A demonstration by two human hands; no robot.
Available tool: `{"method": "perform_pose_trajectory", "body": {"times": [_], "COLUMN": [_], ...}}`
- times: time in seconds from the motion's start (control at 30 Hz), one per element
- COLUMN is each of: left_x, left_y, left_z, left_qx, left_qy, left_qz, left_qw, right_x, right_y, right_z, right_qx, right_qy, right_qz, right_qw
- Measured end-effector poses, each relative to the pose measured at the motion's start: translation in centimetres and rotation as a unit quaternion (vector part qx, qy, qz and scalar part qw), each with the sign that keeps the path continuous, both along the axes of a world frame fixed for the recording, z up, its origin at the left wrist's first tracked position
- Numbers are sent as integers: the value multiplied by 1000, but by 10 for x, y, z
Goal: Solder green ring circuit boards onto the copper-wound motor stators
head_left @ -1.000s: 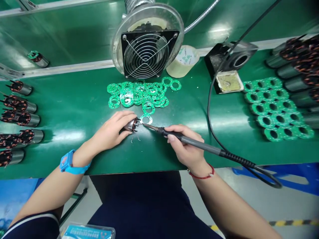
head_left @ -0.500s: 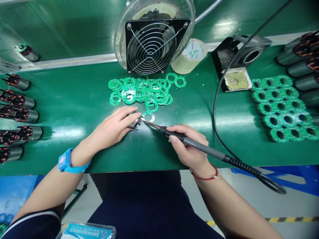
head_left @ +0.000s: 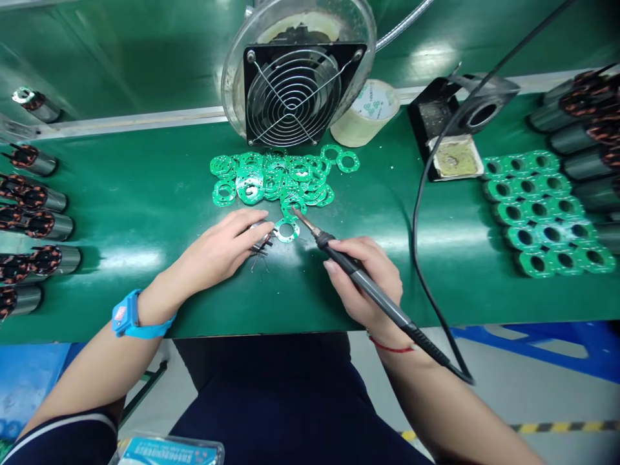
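Note:
My left hand [head_left: 220, 248] lies on the green bench, fingers closed over a small motor stator [head_left: 260, 236] with loose wire ends pointing toward me. A green ring-shaped circuit board [head_left: 287, 229] rests at the stator's end. My right hand [head_left: 368, 278] grips a grey soldering iron [head_left: 361, 279] like a pen. The iron's tip [head_left: 296, 214] is at the far right edge of that ring board. Just behind lies a pile of the same green ring boards [head_left: 281, 177].
A caged fan [head_left: 290, 90] stands at the back centre, with a tape roll [head_left: 365, 113] and an iron stand with sponge [head_left: 455, 135] to its right. Stators with green boards [head_left: 542, 206] fill the right side. Wound stators [head_left: 39, 223] line the left edge. The iron's black cable [head_left: 419, 213] loops across the bench.
My right hand has swung the iron more upright, and its tip has moved from the stator's near end to the far right side of the ring board. The left hand stays put.

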State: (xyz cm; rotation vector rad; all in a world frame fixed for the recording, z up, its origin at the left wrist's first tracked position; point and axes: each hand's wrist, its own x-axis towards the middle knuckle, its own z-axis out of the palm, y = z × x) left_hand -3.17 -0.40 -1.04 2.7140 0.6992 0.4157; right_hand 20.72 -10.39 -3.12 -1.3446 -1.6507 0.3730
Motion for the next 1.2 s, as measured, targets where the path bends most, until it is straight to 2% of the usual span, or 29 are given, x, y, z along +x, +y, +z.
{"method": "perform_pose_trajectory", "body": {"times": [0.1,0.23,0.3,0.4,0.47,0.53,0.6,0.67,0.73,0.87,0.97,1.07,1.2], "left_x": [0,0,1,1,1,0,-1,-3,-6,-10,-14,-20,-23], "left_y": [0,-1,-3,-9,-13,-17,-19,-19,-16,-5,-2,-5,-11], "left_z": [-1,0,2,3,3,2,2,1,-3,-19,-26,-25,-22], "left_qx": [-1,-18,-50,-135,-214,-300,-351,-330,-266,-138,-109,-141,-174], "left_qy": [0,-8,-20,-54,-90,-120,-124,-99,-49,-23,-27,-37,-59], "left_qz": [2,16,43,115,153,150,123,110,105,94,93,100,132], "left_qw": [1000,1000,998,983,961,934,920,932,957,986,989,984,974], "right_x": [-1,-4,-5,-12,-19,-29,-41,-51,-59,-66,-67,-66,-66], "right_y": [-1,1,3,9,12,14,15,17,21,34,38,33,17], "right_z": [-1,0,2,6,8,10,13,16,18,17,17,18,18], "right_qx": [4,-68,-94,-125,-155,-171,-156,-125,-98,-142,-151,-113,-78], "right_qy": [-21,-21,-32,-56,-44,6,88,169,223,293,260,179,92], "right_qz": [1,22,29,32,27,4,-24,-26,-4,77,89,86,23], "right_qw": [1000,997,995,990,987,985,984,977,970,942,950,974,992]}}
